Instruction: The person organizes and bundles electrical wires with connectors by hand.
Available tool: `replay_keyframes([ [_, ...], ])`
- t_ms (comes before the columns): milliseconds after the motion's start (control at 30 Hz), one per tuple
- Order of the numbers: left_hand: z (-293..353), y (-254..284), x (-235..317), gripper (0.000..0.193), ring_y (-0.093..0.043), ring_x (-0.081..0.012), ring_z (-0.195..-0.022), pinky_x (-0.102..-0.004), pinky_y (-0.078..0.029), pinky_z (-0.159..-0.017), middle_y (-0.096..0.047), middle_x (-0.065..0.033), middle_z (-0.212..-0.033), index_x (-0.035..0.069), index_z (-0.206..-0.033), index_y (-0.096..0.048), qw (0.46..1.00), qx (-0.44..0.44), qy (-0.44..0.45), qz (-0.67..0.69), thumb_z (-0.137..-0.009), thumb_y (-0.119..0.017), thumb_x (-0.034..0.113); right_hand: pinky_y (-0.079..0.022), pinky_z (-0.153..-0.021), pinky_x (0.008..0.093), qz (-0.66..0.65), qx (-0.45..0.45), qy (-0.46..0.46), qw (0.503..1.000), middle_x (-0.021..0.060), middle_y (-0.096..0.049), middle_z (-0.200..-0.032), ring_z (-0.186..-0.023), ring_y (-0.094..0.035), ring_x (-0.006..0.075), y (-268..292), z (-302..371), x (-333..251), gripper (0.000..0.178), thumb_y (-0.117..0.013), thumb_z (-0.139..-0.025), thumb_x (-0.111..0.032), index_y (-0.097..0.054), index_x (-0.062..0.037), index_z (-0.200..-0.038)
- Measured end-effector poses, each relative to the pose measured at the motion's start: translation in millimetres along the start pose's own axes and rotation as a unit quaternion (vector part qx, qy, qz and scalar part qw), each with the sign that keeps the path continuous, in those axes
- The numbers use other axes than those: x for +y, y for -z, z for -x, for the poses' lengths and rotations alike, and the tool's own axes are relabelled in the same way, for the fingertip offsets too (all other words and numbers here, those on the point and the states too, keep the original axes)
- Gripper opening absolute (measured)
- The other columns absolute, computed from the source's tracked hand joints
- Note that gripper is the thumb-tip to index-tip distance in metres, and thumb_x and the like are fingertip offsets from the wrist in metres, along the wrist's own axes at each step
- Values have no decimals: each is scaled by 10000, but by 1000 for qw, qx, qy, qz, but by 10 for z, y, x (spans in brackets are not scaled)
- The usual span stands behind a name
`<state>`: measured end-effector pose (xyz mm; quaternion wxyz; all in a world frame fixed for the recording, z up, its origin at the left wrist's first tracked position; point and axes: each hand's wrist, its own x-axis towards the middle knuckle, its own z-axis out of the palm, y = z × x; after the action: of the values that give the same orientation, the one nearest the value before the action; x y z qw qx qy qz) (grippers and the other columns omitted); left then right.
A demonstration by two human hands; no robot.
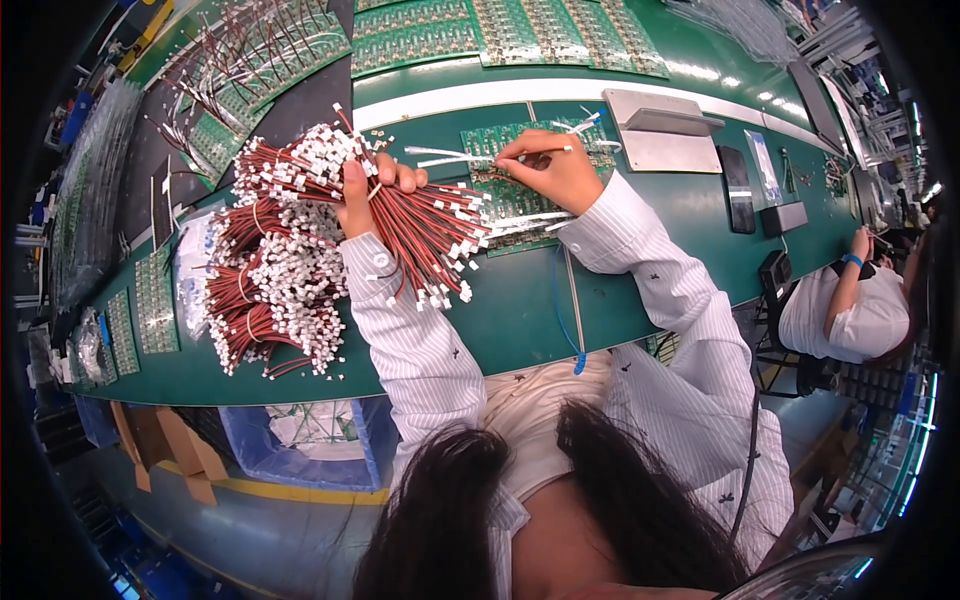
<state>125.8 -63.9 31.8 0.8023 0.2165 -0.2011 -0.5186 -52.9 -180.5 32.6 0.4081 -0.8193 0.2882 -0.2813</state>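
My left hand (366, 196) is wrapped round a thick bundle of red-and-black wires (418, 232) tipped with small white connectors. My right hand (562, 176) pinches a single red-and-black wire (543, 152) between thumb and fingers, just over a green circuit board panel (508, 200). White cables (440, 157) lie across this panel, some sticking out past its edges. Under and beside my left hand sit more wire bundles (262, 285), piled up and tied with bands.
A bent metal plate (668, 138) and a black phone (736, 190) lie to the right. More circuit board panels (535, 30) line the far side; a wired panel (215, 135) lies far left. A blue bin (300, 475) stands below the bench. A co-worker (845, 310) sits at right.
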Motion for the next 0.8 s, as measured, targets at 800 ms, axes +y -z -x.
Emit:
replay_keyframes([
  [800,43,-150,-115,173,-494,-186,-596,-366,-434,-603,-453,-64,-692,27,-933,-394,998,-60,-18,24,-865,-448,176,-477,-594,217,-38,-11,-92,995,60,-604,-773,-670,-578,101,258,61,-357,97,-566,-776,-52,-590,36,-809],
])
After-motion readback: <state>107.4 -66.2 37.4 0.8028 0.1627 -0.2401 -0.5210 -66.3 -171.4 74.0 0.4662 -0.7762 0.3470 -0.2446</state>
